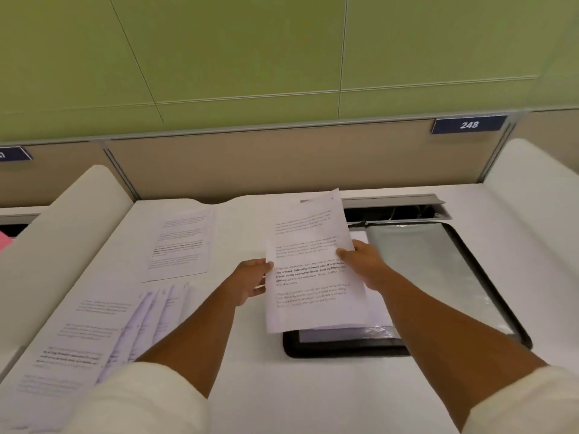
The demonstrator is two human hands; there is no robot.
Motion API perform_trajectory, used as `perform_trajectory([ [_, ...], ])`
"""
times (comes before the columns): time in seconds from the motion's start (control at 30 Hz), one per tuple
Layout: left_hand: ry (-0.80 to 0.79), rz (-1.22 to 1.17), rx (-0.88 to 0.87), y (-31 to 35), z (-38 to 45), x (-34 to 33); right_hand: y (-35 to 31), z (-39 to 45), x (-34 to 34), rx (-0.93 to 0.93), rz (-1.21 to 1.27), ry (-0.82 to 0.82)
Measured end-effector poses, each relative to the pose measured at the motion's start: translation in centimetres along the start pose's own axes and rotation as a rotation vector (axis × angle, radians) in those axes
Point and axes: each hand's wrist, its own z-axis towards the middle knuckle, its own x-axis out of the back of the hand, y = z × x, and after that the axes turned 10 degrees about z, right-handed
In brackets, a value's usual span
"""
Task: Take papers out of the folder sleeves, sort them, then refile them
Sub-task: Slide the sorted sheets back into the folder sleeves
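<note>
Matt white printed paper sheet (313, 277) above an open black folder (344, 347) with glossy, crinkled clear plastic sleeves (432, 270); smooth white laminate surface (282, 386), brushed metal cable slot (398, 200), beige cloth partition (250, 164), off-white cloth cuffs (141, 399).

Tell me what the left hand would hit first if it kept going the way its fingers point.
The left hand points right, already gripping the sheet; beyond it, probably the right hand, though depth is unclear.
</note>
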Motion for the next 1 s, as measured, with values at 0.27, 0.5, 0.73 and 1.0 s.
perform_trajectory([
  [0.27,-0.009,-0.055,-0.057,1.3,-0.8,-10.3,2.0,-2.8,11.6,-0.014,-0.066,-0.059],
  [0.5,-0.049,0.040,-0.037,1.3,-1.6,-16.8,3.9,-3.5,18.5,-0.046,-0.062,-0.019],
  [0.73,-0.083,0.125,-0.021,0.4,-3.1,-21.0,5.3,-3.7,22.1,-0.029,-0.084,0.058],
  [1.0,-0.190,0.147,0.095,-0.9,-3.6,-24.0,8.8,-4.6,24.6,-0.086,-0.139,0.024],
])
